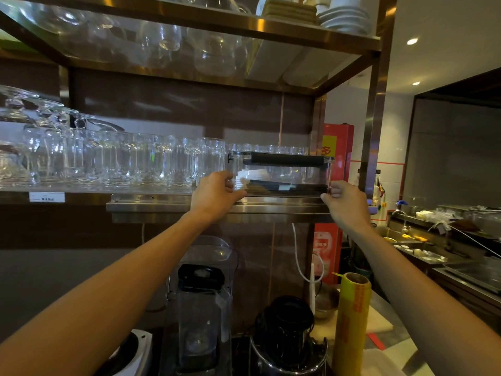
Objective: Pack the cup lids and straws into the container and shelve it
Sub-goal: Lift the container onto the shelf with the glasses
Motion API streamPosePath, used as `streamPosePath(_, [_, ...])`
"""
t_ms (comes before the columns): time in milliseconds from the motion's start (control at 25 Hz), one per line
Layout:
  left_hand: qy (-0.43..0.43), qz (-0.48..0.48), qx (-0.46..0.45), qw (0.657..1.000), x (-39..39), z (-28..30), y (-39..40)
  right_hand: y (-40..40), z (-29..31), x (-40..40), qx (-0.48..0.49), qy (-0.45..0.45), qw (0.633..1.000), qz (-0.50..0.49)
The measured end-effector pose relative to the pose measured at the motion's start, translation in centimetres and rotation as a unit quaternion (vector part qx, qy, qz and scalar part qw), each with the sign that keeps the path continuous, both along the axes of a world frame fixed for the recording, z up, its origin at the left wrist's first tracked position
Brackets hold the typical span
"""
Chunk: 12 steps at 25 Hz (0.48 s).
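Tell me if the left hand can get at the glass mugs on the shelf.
Probably yes: the left hand grips the container's left end, right beside the mugs, with nothing between; it must let go first.

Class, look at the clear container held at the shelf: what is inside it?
Inside the clear container, white pieces sit at the left end and long dark items lie along the bottom. The left hand covers the near left corner; exact contents stay unclear.
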<state>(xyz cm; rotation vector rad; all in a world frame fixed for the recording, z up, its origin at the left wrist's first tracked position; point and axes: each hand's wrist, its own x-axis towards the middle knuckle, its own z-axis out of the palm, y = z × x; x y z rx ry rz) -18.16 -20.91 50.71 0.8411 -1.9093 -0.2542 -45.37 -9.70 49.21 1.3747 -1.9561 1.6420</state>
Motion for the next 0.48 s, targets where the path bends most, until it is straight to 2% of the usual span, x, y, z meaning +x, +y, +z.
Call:
streamPosePath(360, [0.022, -0.004, -0.006, 1.000, -0.15, -0.40, -0.27, -0.13, -0.07, -0.29, -0.002, -0.003, 1.000, 0.003])
streamPosePath(480, [0.000, -0.009, -0.012, 1.000, -0.07, -0.68, 0.44, 0.22, -0.11, 0.17, 0.005, 0.001, 1.000, 0.004])
